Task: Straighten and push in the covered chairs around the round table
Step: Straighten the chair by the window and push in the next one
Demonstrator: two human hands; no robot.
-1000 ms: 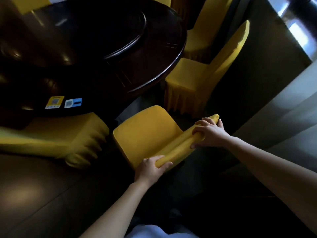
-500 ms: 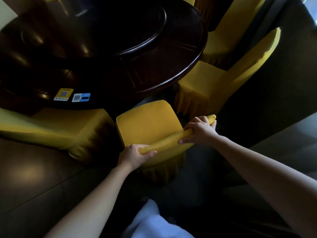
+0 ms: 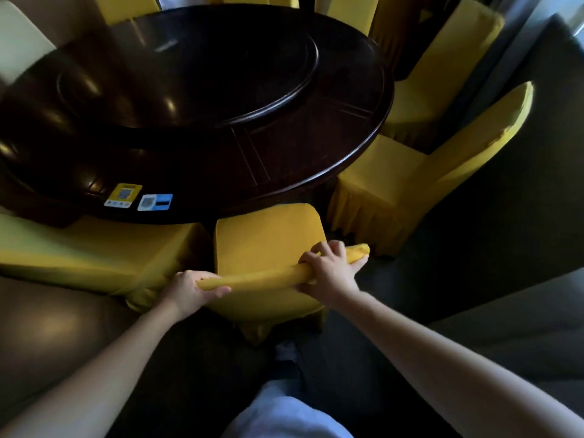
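A yellow covered chair (image 3: 268, 235) stands right in front of me, its seat's front edge just under the rim of the dark round table (image 3: 316, 159). My left hand (image 3: 189, 290) grips the left end of the chair's backrest top. My right hand (image 3: 328, 270) grips the right end of the same backrest. A second covered chair (image 3: 388, 181) sits to the right, angled toward the table. A third covered chair (image 3: 88, 248) sits to the left, its seat partly under the table.
The table carries a raised turntable (image 3: 196, 74) and two QR-code stickers (image 3: 139, 199) near its front edge. More yellow chairs (image 3: 442, 74) ring the far side. A grey wall or curtain (image 3: 521, 42) rises at the right. My pale trouser leg (image 3: 284, 415) shows below.
With both hands on its backrest, the chair has turned square to the table and slid forward, so its seat now reaches the table's rim. My view has shifted closer.
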